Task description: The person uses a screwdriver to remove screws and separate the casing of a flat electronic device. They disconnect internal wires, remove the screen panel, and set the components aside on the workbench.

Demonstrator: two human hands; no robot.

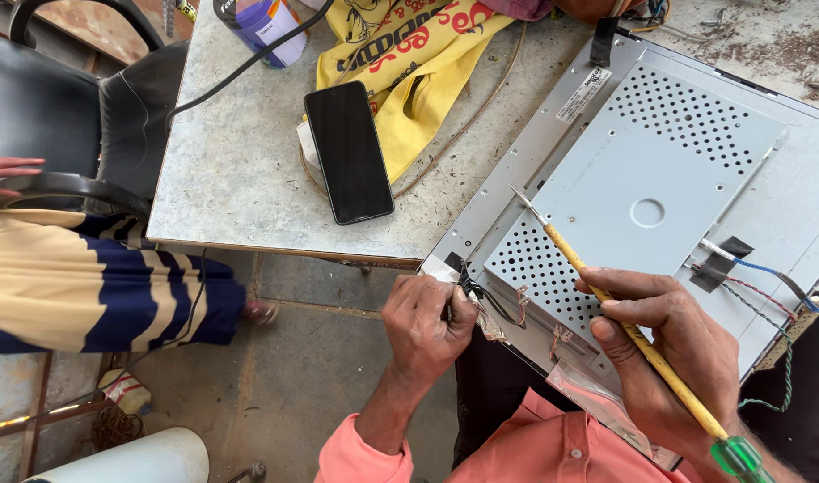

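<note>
A grey metal panel (669,152) with perforated shield plates lies face down across the table's corner and my lap. My left hand (425,324) pinches black wires and foil tape (481,300) at the panel's near-left corner. My right hand (669,349) grips a long screwdriver (606,295) with a yellow shaft and a green handle end. Its metal tip (523,199) rests on the panel's left side, near the perforated plate.
A black phone (349,152) lies on the speckled table (231,170), beside a yellow printed cloth (409,63) and a purple cup (268,27). Coloured wires (767,286) leave the panel's right edge. Another person in striped clothes (88,286) sits at the left by a black chair (114,107).
</note>
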